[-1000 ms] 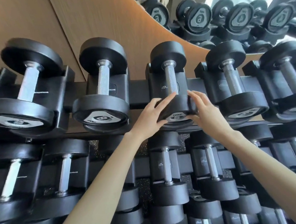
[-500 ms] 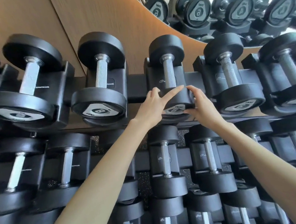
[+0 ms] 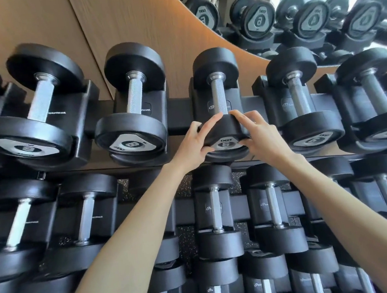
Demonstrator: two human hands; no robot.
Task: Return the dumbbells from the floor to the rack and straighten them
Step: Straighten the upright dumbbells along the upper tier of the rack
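Note:
A black dumbbell (image 3: 218,96) marked 6, with a steel handle, lies in a cradle on the top row of the rack (image 3: 179,116), a little right of centre. My left hand (image 3: 195,143) grips the left side of its near head, fingers over the top and thumb underneath. On the other side of that same head my right hand (image 3: 257,135) does likewise, fingers curled over the rim. Both hands cover part of the head's grey label.
Larger dumbbells marked 8 (image 3: 132,119) sit to the left, more dumbbells (image 3: 303,108) to the right. Lower rows hold several smaller dumbbells (image 3: 216,213). A wooden wall (image 3: 126,17) and a mirror (image 3: 316,7) stand behind the rack.
Both hands closed further around the near head of the 6 dumbbell, from fingertips touching it to gripping its sides. The label turned a little and now faces me squarely.

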